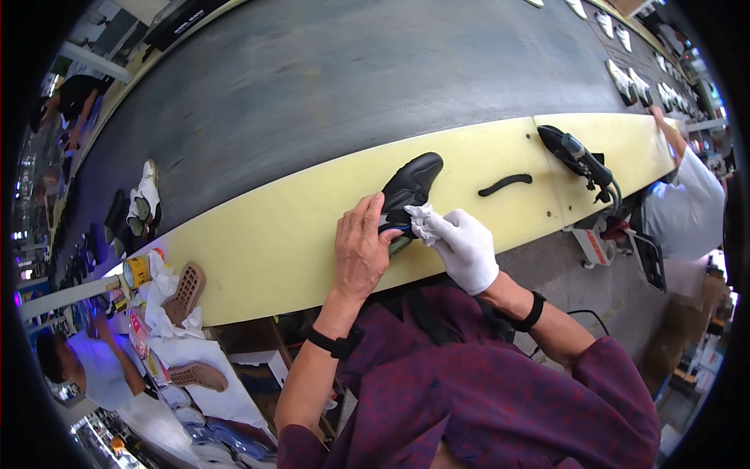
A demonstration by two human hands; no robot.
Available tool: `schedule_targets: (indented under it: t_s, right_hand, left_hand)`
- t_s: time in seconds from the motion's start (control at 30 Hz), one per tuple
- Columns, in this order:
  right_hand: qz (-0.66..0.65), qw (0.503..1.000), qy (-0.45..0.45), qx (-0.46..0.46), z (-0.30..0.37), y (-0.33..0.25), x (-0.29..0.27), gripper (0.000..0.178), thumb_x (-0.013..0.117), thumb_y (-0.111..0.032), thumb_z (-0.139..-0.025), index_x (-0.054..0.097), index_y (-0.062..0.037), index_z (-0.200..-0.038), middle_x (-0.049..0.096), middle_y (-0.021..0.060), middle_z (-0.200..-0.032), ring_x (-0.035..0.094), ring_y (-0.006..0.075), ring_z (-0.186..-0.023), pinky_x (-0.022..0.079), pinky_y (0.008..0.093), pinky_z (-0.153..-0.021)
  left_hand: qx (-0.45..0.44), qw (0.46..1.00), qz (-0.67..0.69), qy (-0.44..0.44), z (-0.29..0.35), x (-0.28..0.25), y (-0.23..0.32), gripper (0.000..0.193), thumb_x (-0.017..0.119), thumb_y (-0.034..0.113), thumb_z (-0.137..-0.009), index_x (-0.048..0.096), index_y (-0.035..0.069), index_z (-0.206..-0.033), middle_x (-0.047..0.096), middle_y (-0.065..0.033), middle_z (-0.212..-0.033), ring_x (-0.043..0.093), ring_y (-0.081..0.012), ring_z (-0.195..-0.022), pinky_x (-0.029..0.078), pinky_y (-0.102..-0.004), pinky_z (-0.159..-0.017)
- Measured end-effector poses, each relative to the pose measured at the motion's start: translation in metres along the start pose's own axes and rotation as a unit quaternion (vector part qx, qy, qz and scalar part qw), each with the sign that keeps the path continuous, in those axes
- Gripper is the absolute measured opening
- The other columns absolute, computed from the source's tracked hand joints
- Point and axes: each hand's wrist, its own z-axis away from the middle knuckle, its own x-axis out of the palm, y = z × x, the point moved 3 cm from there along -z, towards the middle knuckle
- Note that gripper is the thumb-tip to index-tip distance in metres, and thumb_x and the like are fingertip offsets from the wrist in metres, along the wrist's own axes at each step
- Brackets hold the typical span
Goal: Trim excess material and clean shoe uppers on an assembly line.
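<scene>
A black shoe (pixel 410 181) lies on the pale yellow bench, its toe pointing away and to the right. My bare left hand (pixel 362 248) grips the heel end from the left, fingers along its side and thumb near the opening. On my right hand (pixel 466 248) is a white glove, and its fingers are closed on a crumpled white cloth (pixel 423 223). The cloth presses against the right side of the shoe. Part of the heel is hidden under my hands.
Beside the yellow bench (pixel 273 234) runs a dark conveyor belt (pixel 328 86). A curved black strip (pixel 505 184) and a black handheld tool (pixel 574 156) lie to the right. Brown soles (pixel 185 295) and a yellow tin (pixel 136 272) stand left. Other people work at both sides.
</scene>
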Motion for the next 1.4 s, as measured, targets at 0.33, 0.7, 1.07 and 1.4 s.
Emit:
schedule_targets:
  t_s: [0.33,0.7,1.07,1.4]
  right_hand:
    - [0.058,0.972,-0.145,-0.174,-0.034,-0.010,0.002,0.043,0.066,-0.011,-0.096,0.064,-0.0027,-0.138,0.069,0.0152,-0.088,0.069,0.0383,-0.077,0.054,0.0503,-0.067]
    - [0.157,0.954,-0.128,-0.222,-0.061,-0.022,0.027,0.012,0.071,-0.021,-0.087,0.073,-0.0100,-0.091,0.065,0.0125,-0.087,0.070,0.0320,-0.084,0.055,0.0470,-0.071]
    - [-0.050,0.966,-0.238,-0.086,-0.063,0.002,-0.016,0.028,0.077,-0.007,-0.090,0.078,-0.0069,-0.118,0.062,0.0173,-0.085,0.064,0.0370,-0.081,0.052,0.0445,-0.075]
    - [0.159,0.941,-0.133,-0.267,-0.040,-0.013,0.006,0.009,0.073,-0.004,-0.084,0.071,-0.0048,-0.093,0.056,0.0135,-0.087,0.056,0.0355,-0.083,0.044,0.0463,-0.076]
  left_hand:
    - [-0.039,0.999,-0.012,0.003,-0.003,-0.004,-0.004,0.048,0.071,0.003,-0.096,0.062,-0.003,-0.143,0.070,-0.0258,-0.130,0.068,-0.0449,-0.117,0.055,-0.0520,-0.100]
    - [-0.041,0.999,0.011,-0.026,0.007,-0.006,-0.017,0.052,0.063,0.015,-0.106,0.052,-0.006,-0.153,0.064,-0.0286,-0.142,0.062,-0.0466,-0.130,0.049,-0.0520,-0.112]
    - [-0.136,0.989,0.036,-0.049,-0.012,0.006,0.011,0.091,0.082,0.040,-0.091,0.042,0.006,-0.165,0.058,-0.0200,-0.131,0.061,-0.0402,-0.118,0.049,-0.0519,-0.102]
    - [-0.098,0.995,0.011,-0.002,0.002,0.016,0.021,0.091,0.083,0.030,-0.090,0.039,0.003,-0.166,0.053,-0.0244,-0.136,0.056,-0.0417,-0.120,0.044,-0.0540,-0.106]
